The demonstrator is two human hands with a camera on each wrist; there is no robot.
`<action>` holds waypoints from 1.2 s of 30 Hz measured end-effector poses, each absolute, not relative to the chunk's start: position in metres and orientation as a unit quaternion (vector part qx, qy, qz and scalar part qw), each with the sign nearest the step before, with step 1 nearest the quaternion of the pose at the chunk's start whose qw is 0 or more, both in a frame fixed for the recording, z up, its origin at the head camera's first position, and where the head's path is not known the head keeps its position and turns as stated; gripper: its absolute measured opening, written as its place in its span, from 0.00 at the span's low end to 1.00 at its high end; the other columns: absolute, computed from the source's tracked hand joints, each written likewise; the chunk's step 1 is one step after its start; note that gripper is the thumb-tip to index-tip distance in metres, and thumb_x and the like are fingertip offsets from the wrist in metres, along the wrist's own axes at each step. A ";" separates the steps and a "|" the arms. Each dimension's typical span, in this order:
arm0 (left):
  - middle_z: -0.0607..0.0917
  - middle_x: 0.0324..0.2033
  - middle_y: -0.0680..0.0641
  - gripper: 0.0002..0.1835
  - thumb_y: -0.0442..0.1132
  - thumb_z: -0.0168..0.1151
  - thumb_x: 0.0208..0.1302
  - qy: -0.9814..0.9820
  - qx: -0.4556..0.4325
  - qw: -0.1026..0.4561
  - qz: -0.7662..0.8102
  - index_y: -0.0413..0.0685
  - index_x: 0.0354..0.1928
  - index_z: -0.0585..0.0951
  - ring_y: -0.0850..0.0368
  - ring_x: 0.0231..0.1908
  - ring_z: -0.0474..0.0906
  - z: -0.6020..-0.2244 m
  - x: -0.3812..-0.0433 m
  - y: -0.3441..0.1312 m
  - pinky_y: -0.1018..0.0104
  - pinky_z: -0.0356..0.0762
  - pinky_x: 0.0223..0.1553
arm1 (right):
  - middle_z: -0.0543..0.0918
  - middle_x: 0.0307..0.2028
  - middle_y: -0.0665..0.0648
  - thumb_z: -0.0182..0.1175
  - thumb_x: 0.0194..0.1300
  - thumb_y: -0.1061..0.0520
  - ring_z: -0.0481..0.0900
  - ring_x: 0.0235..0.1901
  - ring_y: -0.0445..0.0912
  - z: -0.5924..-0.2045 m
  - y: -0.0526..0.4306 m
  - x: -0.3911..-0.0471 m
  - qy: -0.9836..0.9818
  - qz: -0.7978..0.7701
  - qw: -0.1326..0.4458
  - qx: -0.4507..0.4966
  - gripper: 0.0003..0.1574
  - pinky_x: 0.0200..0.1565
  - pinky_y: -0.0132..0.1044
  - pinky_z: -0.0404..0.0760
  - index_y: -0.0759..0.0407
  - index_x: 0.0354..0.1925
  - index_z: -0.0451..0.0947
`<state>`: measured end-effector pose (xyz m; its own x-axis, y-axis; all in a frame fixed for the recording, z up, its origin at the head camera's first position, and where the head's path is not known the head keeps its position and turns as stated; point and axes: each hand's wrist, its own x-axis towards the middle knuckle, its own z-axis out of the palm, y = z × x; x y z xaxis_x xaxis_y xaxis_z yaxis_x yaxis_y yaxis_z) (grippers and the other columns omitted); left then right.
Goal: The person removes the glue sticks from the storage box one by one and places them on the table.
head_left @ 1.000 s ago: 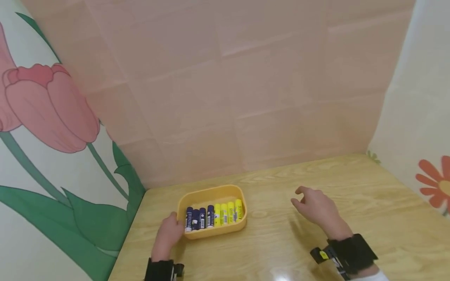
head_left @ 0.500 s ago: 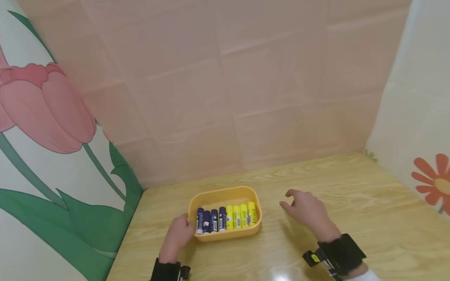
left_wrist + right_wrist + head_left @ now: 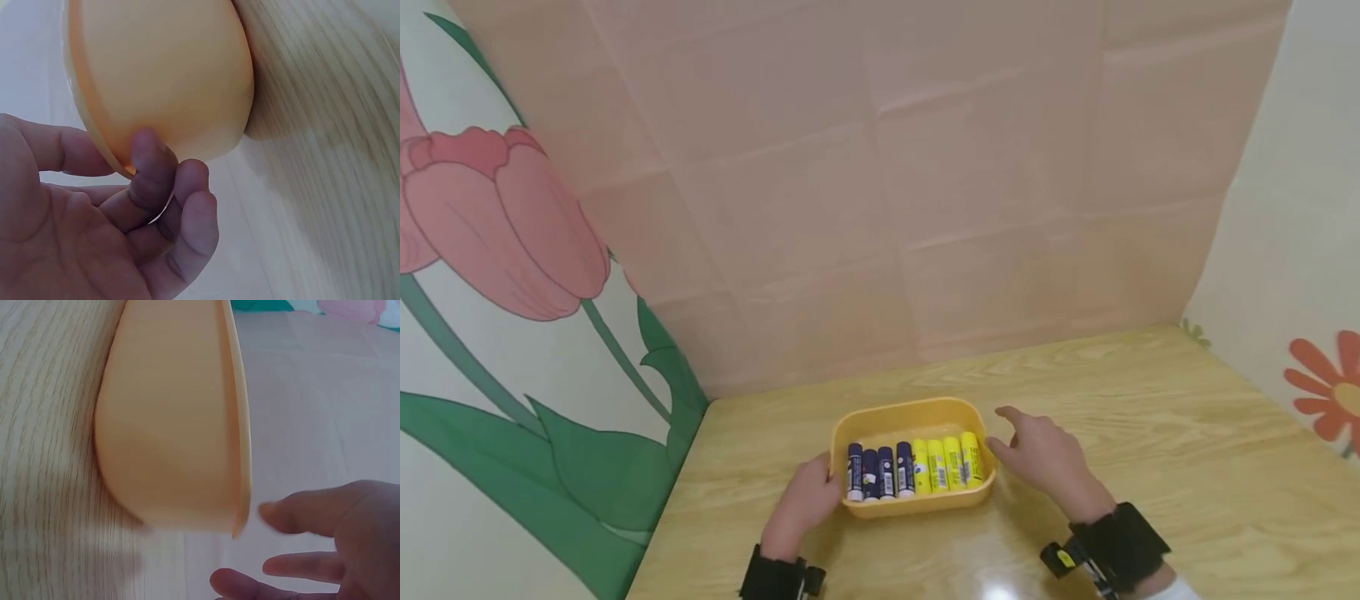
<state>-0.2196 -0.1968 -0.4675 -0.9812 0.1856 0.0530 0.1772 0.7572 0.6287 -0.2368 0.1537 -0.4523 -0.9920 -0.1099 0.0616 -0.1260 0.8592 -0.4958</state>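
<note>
1. Shifted right since the earlier head frames: shallow rounded yellow-orange plastic tray [image 3: 917, 506], left hand [image 3: 807, 497] along with it; right hand [image 3: 1047, 450] now closer to the tray.
2. Creased pinkish-beige sheet [image 3: 910, 183]: backdrop, fills upper centre of head frame.
3. White panel with pink tulips [image 3: 512, 225] and green leaves, left edge; white panel with orange-red flower [image 3: 1300, 233], right edge.
4. Pale wood-grain table [image 3: 1112, 375] across bottom of frame.
5. Tray: lower centre of frame, long side running roughly left-right, near side slightly lower at left.
6. Left hand, lower centre-left: fingers curled, pinching rim at tray's left end. Right hand, lower right of centre: thumb and fingers spread, just beside tray's right end, small gap to rim in right wrist view.
7. Wide black wrist straps [image 3: 1123, 542], bottom of frame, one per arm.
8. Inside tray, side by side along near side: four navy cylindrical sticks [image 3: 886, 475] left, four yellow cylindrical sticks [image 3: 937, 467] right, labels printed, text too small.
</note>
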 end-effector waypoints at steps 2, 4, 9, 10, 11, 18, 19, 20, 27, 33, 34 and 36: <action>0.79 0.31 0.46 0.14 0.32 0.52 0.66 0.935 0.101 0.014 0.340 0.32 0.50 0.78 0.54 0.32 0.74 -0.465 -0.217 -0.191 0.59 0.74 0.31 | 0.79 0.27 0.53 0.63 0.66 0.49 0.74 0.24 0.45 -0.452 0.154 -0.236 -0.965 0.256 0.010 0.056 0.38 0.23 0.38 0.72 0.66 0.67 0.68; 0.78 0.29 0.47 0.14 0.33 0.52 0.66 0.933 0.104 0.025 0.343 0.32 0.49 0.78 0.54 0.30 0.74 -0.463 -0.215 -0.186 0.60 0.73 0.29 | 0.79 0.27 0.54 0.63 0.65 0.53 0.73 0.24 0.46 -0.451 0.153 -0.236 -0.966 0.253 0.002 0.052 0.36 0.24 0.39 0.72 0.67 0.66 0.68; 0.76 0.24 0.47 0.10 0.34 0.53 0.66 0.937 0.090 0.048 0.334 0.34 0.42 0.79 0.55 0.24 0.72 -0.456 -0.210 -0.177 0.61 0.71 0.23 | 0.80 0.29 0.55 0.64 0.61 0.58 0.74 0.27 0.47 -0.447 0.154 -0.236 -0.967 0.250 -0.015 0.049 0.36 0.27 0.41 0.74 0.70 0.65 0.69; 0.79 0.26 0.44 0.11 0.35 0.53 0.67 0.941 0.081 0.048 0.325 0.33 0.43 0.79 0.54 0.25 0.74 -0.455 -0.210 -0.175 0.59 0.74 0.25 | 0.80 0.29 0.56 0.64 0.61 0.58 0.74 0.27 0.48 -0.446 0.154 -0.236 -0.967 0.250 -0.019 0.048 0.36 0.28 0.41 0.75 0.70 0.65 0.69; 0.79 0.28 0.44 0.13 0.37 0.53 0.69 0.944 0.069 0.048 0.318 0.32 0.46 0.79 0.54 0.26 0.74 -0.453 -0.210 -0.174 0.59 0.74 0.26 | 0.80 0.30 0.56 0.64 0.60 0.58 0.74 0.28 0.48 -0.446 0.155 -0.236 -0.967 0.251 -0.022 0.046 0.37 0.28 0.41 0.76 0.71 0.65 0.69; 0.76 0.22 0.47 0.17 0.45 0.49 0.76 0.955 -0.018 0.001 0.297 0.42 0.31 0.78 0.53 0.22 0.71 -0.458 -0.217 -0.159 0.61 0.69 0.23 | 0.84 0.39 0.64 0.66 0.59 0.59 0.76 0.31 0.51 -0.443 0.160 -0.235 -0.968 0.242 -0.031 0.052 0.32 0.32 0.47 0.79 0.70 0.60 0.74; 0.75 0.22 0.47 0.17 0.44 0.49 0.76 0.955 -0.021 -0.011 0.295 0.43 0.29 0.77 0.54 0.22 0.71 -0.461 -0.218 -0.157 0.61 0.68 0.23 | 0.84 0.41 0.66 0.66 0.59 0.59 0.76 0.32 0.51 -0.443 0.160 -0.234 -0.969 0.240 -0.033 0.052 0.31 0.33 0.48 0.79 0.70 0.59 0.74; 0.74 0.21 0.47 0.17 0.43 0.49 0.75 0.955 -0.025 -0.022 0.294 0.43 0.28 0.76 0.54 0.21 0.70 -0.464 -0.219 -0.155 0.61 0.68 0.22 | 0.84 0.43 0.67 0.66 0.59 0.59 0.76 0.33 0.52 -0.443 0.160 -0.234 -0.969 0.237 -0.033 0.053 0.31 0.34 0.49 0.80 0.70 0.59 0.75; 0.78 0.25 0.41 0.13 0.38 0.49 0.75 0.956 -0.045 -0.058 0.285 0.33 0.37 0.76 0.47 0.26 0.77 -0.474 -0.220 -0.142 0.52 0.77 0.27 | 0.83 0.46 0.70 0.68 0.57 0.59 0.78 0.37 0.54 -0.436 0.160 -0.233 -0.973 0.219 -0.038 0.053 0.30 0.39 0.55 0.80 0.70 0.57 0.76; 0.81 0.30 0.35 0.17 0.38 0.46 0.77 0.969 -0.062 -0.033 0.235 0.27 0.54 0.72 0.42 0.29 0.82 -0.473 -0.220 -0.134 0.49 0.80 0.29 | 0.83 0.44 0.69 0.68 0.57 0.59 0.78 0.36 0.54 -0.432 0.158 -0.235 -0.974 0.216 -0.044 0.045 0.30 0.37 0.54 0.80 0.70 0.56 0.75; 0.81 0.30 0.35 0.17 0.37 0.46 0.77 0.972 -0.062 -0.031 0.226 0.27 0.54 0.72 0.43 0.29 0.82 -0.473 -0.220 -0.133 0.49 0.80 0.29 | 0.83 0.44 0.68 0.68 0.56 0.59 0.78 0.35 0.53 -0.432 0.156 -0.235 -0.974 0.218 -0.042 0.041 0.30 0.36 0.52 0.80 0.70 0.56 0.76; 0.81 0.29 0.35 0.15 0.35 0.47 0.76 0.975 -0.062 -0.028 0.211 0.27 0.54 0.72 0.43 0.29 0.81 -0.471 -0.219 -0.133 0.49 0.80 0.29 | 0.83 0.42 0.66 0.67 0.57 0.60 0.76 0.33 0.52 -0.434 0.152 -0.235 -0.975 0.218 -0.031 0.036 0.29 0.34 0.49 0.79 0.70 0.55 0.76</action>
